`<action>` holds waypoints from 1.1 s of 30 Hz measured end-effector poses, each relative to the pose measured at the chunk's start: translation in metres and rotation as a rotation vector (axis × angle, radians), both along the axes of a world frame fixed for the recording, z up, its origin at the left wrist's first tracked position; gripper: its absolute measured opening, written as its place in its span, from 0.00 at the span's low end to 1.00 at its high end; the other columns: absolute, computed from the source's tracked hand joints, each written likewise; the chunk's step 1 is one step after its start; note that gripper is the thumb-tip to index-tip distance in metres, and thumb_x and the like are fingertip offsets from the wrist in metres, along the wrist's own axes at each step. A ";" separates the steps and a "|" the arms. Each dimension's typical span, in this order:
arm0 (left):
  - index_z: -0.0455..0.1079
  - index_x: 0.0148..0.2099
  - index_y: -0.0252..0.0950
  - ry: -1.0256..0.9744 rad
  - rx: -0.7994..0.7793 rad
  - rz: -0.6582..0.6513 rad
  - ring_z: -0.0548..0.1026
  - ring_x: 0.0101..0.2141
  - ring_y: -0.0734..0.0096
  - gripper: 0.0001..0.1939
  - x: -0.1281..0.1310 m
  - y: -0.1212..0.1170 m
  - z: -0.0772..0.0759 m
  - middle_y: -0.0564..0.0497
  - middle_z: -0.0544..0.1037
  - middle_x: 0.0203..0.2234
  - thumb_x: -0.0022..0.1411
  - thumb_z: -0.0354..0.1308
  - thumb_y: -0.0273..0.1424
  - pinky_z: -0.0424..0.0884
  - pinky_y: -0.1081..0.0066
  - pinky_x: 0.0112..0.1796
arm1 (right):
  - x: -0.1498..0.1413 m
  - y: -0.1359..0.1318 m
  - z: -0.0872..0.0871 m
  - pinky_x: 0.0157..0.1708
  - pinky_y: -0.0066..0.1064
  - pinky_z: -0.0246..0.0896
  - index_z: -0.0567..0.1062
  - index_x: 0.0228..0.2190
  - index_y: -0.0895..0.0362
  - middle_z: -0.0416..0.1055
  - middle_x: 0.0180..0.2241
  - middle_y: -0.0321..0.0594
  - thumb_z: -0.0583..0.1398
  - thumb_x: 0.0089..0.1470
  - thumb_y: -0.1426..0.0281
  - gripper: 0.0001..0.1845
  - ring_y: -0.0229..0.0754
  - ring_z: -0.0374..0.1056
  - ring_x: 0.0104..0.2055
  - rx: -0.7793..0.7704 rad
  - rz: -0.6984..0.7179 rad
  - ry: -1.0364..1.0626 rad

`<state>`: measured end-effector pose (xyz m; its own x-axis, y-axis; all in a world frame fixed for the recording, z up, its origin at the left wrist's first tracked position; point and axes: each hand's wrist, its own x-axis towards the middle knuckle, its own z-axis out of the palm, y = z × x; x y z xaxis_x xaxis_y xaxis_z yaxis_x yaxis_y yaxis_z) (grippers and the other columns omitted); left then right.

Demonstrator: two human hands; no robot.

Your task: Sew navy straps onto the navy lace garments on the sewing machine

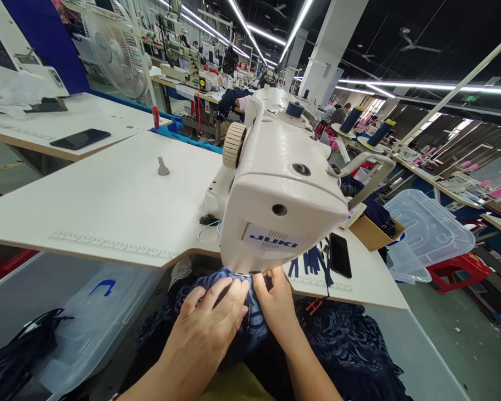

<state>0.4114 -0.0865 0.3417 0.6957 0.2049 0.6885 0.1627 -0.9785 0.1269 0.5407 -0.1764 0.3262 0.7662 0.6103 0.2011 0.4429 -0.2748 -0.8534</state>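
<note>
Navy patterned fabric (256, 318): beneath the JUKI sewing machine head (275, 223). Left hand (209, 328): flat on it, fingers slightly spread. Right hand (275, 301): at its edge, thumb and forefinger close together, pinch unclear.

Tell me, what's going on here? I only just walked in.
A person sits at a white JUKI sewing machine, both hands on a patterned blue fabric at its near end. The left hand lies over the fabric with its fingers spread; the right hand is beside it, fingertips close to the machine head. The head hides the needle, so I can't tell whether it is stitching. A dark phone lies on the tabletop to the right.
</note>
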 end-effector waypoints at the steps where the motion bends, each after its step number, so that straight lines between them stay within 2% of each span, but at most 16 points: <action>1: 0.70 0.51 0.40 0.002 0.006 0.006 0.75 0.43 0.67 0.14 -0.001 0.001 0.001 0.55 0.80 0.43 0.69 0.47 0.30 0.58 0.63 0.43 | 0.002 -0.001 0.000 0.36 0.31 0.58 0.66 0.31 0.54 0.68 0.29 0.34 0.54 0.58 0.67 0.05 0.39 0.65 0.33 -0.005 0.018 0.005; 7: 0.70 0.51 0.40 0.025 -0.012 -0.010 0.75 0.44 0.67 0.14 -0.002 0.004 0.003 0.55 0.80 0.44 0.68 0.48 0.29 0.58 0.63 0.45 | 0.024 -0.026 0.000 0.40 0.30 0.57 0.71 0.31 0.55 0.70 0.32 0.36 0.56 0.59 0.66 0.07 0.41 0.65 0.37 -0.081 0.113 -0.039; 16: 0.70 0.51 0.38 0.046 -0.001 -0.066 0.74 0.44 0.66 0.14 -0.001 0.004 0.002 0.54 0.79 0.45 0.69 0.46 0.28 0.59 0.63 0.44 | 0.043 -0.073 0.001 0.41 0.30 0.56 0.68 0.32 0.53 0.67 0.33 0.36 0.54 0.62 0.65 0.07 0.41 0.64 0.39 -0.210 0.204 -0.051; 21: 0.70 0.51 0.37 0.038 0.013 -0.060 0.74 0.45 0.64 0.15 0.002 0.000 0.000 0.53 0.79 0.45 0.69 0.46 0.30 0.59 0.62 0.45 | 0.045 -0.086 -0.004 0.38 0.31 0.55 0.65 0.30 0.54 0.66 0.32 0.36 0.55 0.61 0.63 0.10 0.42 0.63 0.36 -0.278 0.139 -0.102; 24: 0.71 0.51 0.35 0.064 -0.002 -0.069 0.73 0.46 0.61 0.19 0.001 -0.003 0.000 0.51 0.79 0.45 0.69 0.44 0.39 0.59 0.61 0.46 | 0.050 -0.096 -0.009 0.36 0.32 0.52 0.64 0.26 0.54 0.66 0.27 0.35 0.57 0.59 0.59 0.15 0.43 0.61 0.34 -0.348 0.071 -0.142; 27: 0.71 0.51 0.33 0.091 -0.035 -0.063 0.71 0.48 0.57 0.34 0.000 -0.008 -0.003 0.47 0.78 0.46 0.63 0.42 0.56 0.58 0.60 0.49 | 0.053 -0.106 -0.012 0.32 0.32 0.50 0.62 0.22 0.55 0.65 0.22 0.34 0.57 0.58 0.56 0.20 0.41 0.60 0.28 -0.387 0.049 0.012; 28: 0.71 0.52 0.32 0.102 -0.035 -0.055 0.70 0.49 0.56 0.38 0.000 -0.010 -0.004 0.46 0.78 0.46 0.60 0.42 0.59 0.58 0.59 0.49 | 0.053 -0.108 -0.012 0.31 0.31 0.50 0.62 0.22 0.55 0.66 0.20 0.34 0.56 0.58 0.55 0.20 0.40 0.59 0.27 -0.370 0.071 0.117; 30: 0.69 0.54 0.31 0.141 -0.030 -0.040 0.69 0.51 0.54 0.38 -0.001 -0.012 -0.006 0.45 0.76 0.48 0.59 0.44 0.59 0.57 0.59 0.51 | 0.052 -0.109 -0.010 0.31 0.31 0.51 0.62 0.22 0.55 0.68 0.20 0.34 0.55 0.59 0.56 0.20 0.39 0.60 0.26 -0.261 0.126 0.328; 33: 0.68 0.55 0.34 0.188 -0.031 -0.048 0.68 0.52 0.56 0.27 -0.008 -0.009 -0.006 0.46 0.75 0.50 0.64 0.45 0.48 0.56 0.59 0.51 | 0.046 -0.100 -0.004 0.31 0.29 0.53 0.61 0.22 0.55 0.69 0.24 0.35 0.58 0.57 0.56 0.20 0.37 0.60 0.27 0.075 0.137 0.607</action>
<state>0.4034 -0.0955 0.3357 0.8206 0.1874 0.5399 0.1397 -0.9818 0.1285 0.5867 -0.2760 0.3223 0.6730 0.7123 -0.1992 -0.0995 -0.1797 -0.9787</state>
